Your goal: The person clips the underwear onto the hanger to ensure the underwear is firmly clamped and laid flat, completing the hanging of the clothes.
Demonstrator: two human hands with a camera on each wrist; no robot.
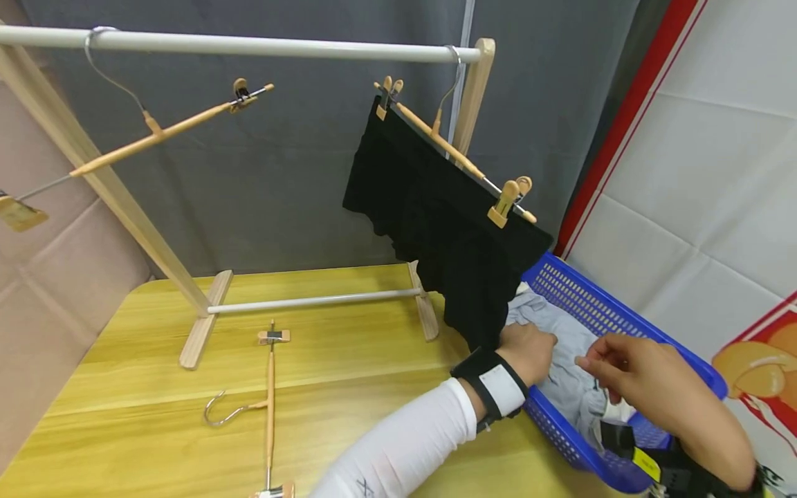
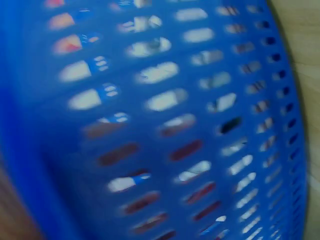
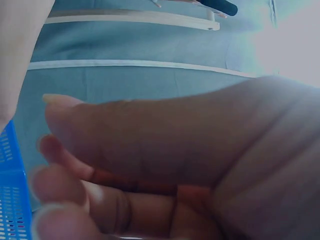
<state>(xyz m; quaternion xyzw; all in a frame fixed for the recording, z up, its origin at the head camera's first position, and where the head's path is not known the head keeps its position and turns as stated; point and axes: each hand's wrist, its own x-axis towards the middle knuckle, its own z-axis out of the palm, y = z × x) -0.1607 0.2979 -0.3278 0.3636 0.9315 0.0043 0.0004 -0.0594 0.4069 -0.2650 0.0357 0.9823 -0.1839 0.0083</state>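
At lower right of the head view, the left hand (image 1: 529,351) grips the grey garment (image 1: 569,360) inside the blue basket (image 1: 598,308) – the right hand (image 1: 647,384) hovers above, fingers loosely curled, holding nothing

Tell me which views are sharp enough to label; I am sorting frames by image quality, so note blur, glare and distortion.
Head view: sharp, evenly lit, wide-angle bend in the rail. Left wrist view: motion-blurred, filled by the blue basket wall. Right wrist view: right hand too close and soft, with blown-out glare at upper right.
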